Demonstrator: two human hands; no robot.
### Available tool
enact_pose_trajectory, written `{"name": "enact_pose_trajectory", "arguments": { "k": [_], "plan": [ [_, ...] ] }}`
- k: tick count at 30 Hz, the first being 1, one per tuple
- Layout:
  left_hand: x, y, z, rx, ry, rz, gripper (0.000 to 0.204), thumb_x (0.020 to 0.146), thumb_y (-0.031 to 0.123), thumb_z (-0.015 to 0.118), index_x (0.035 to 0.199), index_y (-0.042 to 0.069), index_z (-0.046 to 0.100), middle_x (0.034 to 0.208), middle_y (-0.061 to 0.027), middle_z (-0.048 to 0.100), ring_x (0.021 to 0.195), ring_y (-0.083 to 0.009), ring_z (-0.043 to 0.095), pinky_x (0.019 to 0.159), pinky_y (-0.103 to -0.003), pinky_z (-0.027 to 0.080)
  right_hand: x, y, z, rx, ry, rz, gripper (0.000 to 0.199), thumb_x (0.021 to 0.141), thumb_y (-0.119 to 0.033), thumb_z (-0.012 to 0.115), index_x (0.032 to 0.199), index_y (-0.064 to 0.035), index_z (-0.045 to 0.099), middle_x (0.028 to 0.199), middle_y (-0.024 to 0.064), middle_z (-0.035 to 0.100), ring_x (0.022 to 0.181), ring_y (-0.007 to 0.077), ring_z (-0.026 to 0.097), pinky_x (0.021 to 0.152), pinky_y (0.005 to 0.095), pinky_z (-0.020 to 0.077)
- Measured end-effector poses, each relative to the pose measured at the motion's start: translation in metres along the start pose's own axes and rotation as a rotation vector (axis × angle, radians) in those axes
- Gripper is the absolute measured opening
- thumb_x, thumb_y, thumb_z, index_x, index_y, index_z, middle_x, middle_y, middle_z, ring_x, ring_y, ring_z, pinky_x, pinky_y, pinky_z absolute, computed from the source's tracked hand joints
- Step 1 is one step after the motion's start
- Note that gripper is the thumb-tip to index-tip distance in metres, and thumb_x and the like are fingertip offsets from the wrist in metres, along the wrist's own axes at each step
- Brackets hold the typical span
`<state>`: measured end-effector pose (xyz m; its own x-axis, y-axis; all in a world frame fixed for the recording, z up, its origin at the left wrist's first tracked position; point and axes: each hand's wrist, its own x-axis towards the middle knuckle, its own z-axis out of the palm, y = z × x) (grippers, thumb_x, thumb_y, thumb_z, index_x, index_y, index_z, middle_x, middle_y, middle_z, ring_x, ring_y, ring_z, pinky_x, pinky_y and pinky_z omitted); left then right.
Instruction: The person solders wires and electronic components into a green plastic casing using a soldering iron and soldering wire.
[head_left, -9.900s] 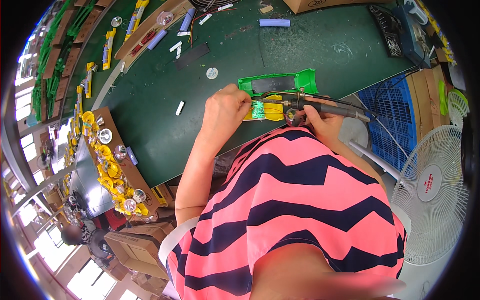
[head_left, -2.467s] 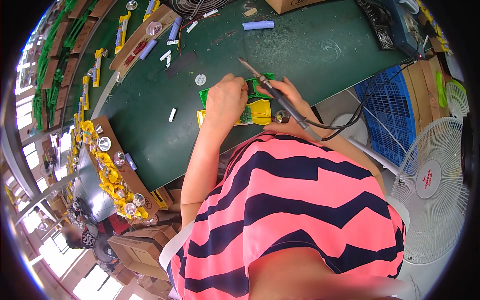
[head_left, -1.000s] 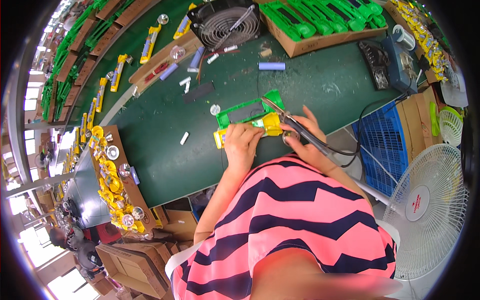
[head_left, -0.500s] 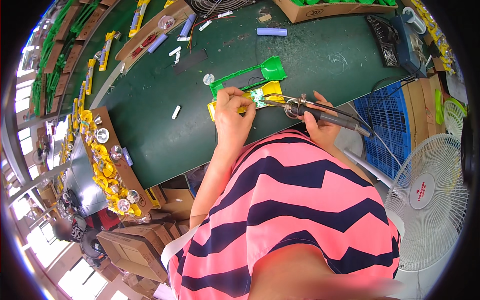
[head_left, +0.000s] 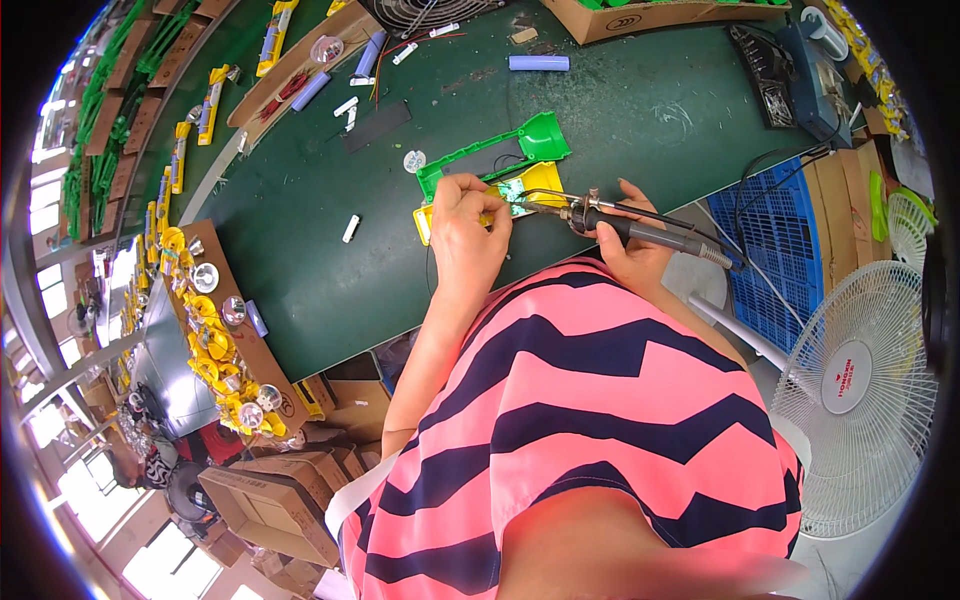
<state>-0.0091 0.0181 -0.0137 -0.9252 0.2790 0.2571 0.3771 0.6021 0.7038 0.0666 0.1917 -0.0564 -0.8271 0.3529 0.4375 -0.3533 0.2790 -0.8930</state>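
Observation:
My right hand (head_left: 635, 258) is closed round the dark handle of a soldering iron (head_left: 672, 240). A thin curved metal tube runs along the front of the iron, and its tip points left onto a small green-and-white circuit board (head_left: 511, 188). The board lies in a yellow plastic housing (head_left: 546, 180). At the board's left side, my left hand (head_left: 468, 238) pinches with thumb and fingers over the housing; what it grips is hidden. Just behind, touching or close to the yellow part, lies an open green housing (head_left: 543, 137) with a dark wire.
On the green table (head_left: 330, 270) are a purple cylindrical cell (head_left: 538, 63), a small white piece (head_left: 351, 228) and a dark flat strip (head_left: 380, 127). A carton of yellow parts (head_left: 215, 345) stands left. At right are a solder spool stand (head_left: 815, 80), blue crate (head_left: 770, 235) and fan (head_left: 850, 390).
My right hand and the soldering iron have shifted slightly left, bringing the tip further over the board. The left hand keeps its pinch in nearly the same place.

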Motion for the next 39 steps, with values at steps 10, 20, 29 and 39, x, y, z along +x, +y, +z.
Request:
{"name": "enact_pose_trajectory", "arguments": {
  "k": [10, 20, 29, 39],
  "plan": [
    [0.002, 0.001, 0.001, -0.001, -0.004, -0.008, 0.009, 0.06, -0.004, 0.062, 0.062, -0.001, 0.055, 0.085, -0.0127, 0.051, 0.076, -0.0269, 0.052, 0.064, -0.035, 0.044, 0.004, -0.004, -0.007, 0.006, -0.012, -0.038, 0.018, 0.074, -0.006, 0.064, 0.091, -0.0012, 0.061, 0.066, 0.0038, 0.065, 0.071, 0.0116, 0.06, 0.097, 0.0446, 0.0291],
    [0.005, 0.005, 0.0, 0.055, -0.049, -0.024, 0.008, 0.061, -0.005, 0.06, 0.064, -0.001, 0.054, 0.085, -0.0134, 0.048, 0.075, -0.028, 0.051, 0.063, -0.035, 0.044, -0.002, 0.005, -0.013, -0.008, 0.009, -0.08, 0.019, 0.071, -0.004, 0.065, 0.089, 0.0005, 0.062, 0.066, 0.0056, 0.062, 0.062, 0.0125, 0.055, 0.096, 0.0456, 0.0314],
    [-0.026, 0.025, -0.047, 0.356, -0.199, -0.13, 0.027, 0.077, 0.017, 0.063, 0.057, 0.001, 0.055, 0.049, -0.012, 0.053, 0.044, -0.0259, 0.053, 0.049, -0.033, 0.044, 0.001, 0.001, -0.014, -0.028, 0.008, -0.134, 0.024, 0.066, -0.002, 0.066, 0.09, 0.0002, 0.062, 0.07, 0.0069, 0.061, 0.06, 0.0129, 0.054, 0.097, 0.0459, 0.0309],
    [-0.009, 0.01, -0.05, 0.323, 0.126, 0.292, 0.019, 0.067, -0.002, 0.066, 0.085, 0.004, 0.066, 0.086, -0.0075, 0.062, 0.073, -0.0207, 0.059, 0.064, -0.029, 0.047, 0.004, -0.003, -0.013, -0.06, -0.042, -0.134, 0.024, 0.066, -0.004, 0.067, 0.089, -0.0011, 0.062, 0.07, 0.0058, 0.061, 0.058, 0.0124, 0.054, 0.097, 0.0458, 0.0309]
  ]
}}
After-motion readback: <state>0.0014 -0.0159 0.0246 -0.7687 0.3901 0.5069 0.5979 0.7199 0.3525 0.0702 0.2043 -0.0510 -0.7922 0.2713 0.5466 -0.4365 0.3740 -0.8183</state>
